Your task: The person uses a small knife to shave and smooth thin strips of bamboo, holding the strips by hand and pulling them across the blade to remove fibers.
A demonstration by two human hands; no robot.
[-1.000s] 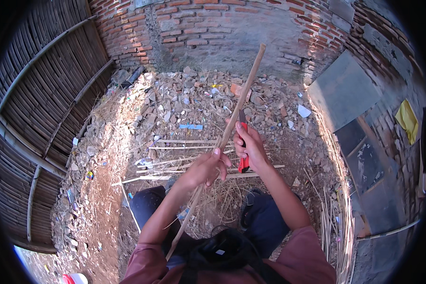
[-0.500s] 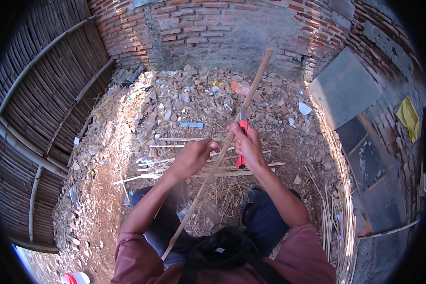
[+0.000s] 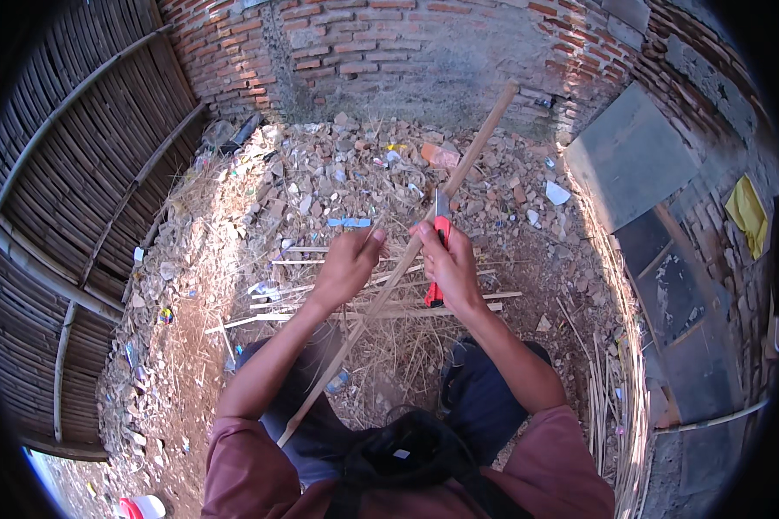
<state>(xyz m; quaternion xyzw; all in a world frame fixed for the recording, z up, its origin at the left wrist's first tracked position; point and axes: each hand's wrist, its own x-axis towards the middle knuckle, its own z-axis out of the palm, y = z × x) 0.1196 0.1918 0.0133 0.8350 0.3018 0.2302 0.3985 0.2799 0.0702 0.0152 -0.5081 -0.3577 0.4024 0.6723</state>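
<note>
Fingers (image 3: 431, 235) of the right hand (image 3: 448, 268) are clenched round the red handle of a utility knife (image 3: 438, 259), blade extended upward and away from the person, its tip lying against or just beside the long bamboo stick (image 3: 407, 259); whether steel actually touches wood cannot be told at this size. Fingers of the left hand (image 3: 348, 264) are curled about the same stick, grasping it just left of the knife hand, the two hands nearly touching across it.

Stick axis: diagonal, from low left near the person's lap to high right, where its far end stands before the brick wall (image 3: 424, 52). It passes between the two hands, so both are equally close to it; the left hand grips at a point slightly lower on the shaft than the blade. The knife's long axis runs nearly upright in the picture, crossing the stick at a shallow angle (handle toward the body, edge away).

Outward from the hands: several thin cut slats (image 3: 320, 290) lie roughly crosswise on the ground beneath the wrists, among dry straw and shavings. Beyond them is broken-brick rubble (image 3: 320, 173). A woven bamboo screen (image 3: 78, 190) closes the left side; a grey slab (image 3: 632, 156) leans at the right.
</note>
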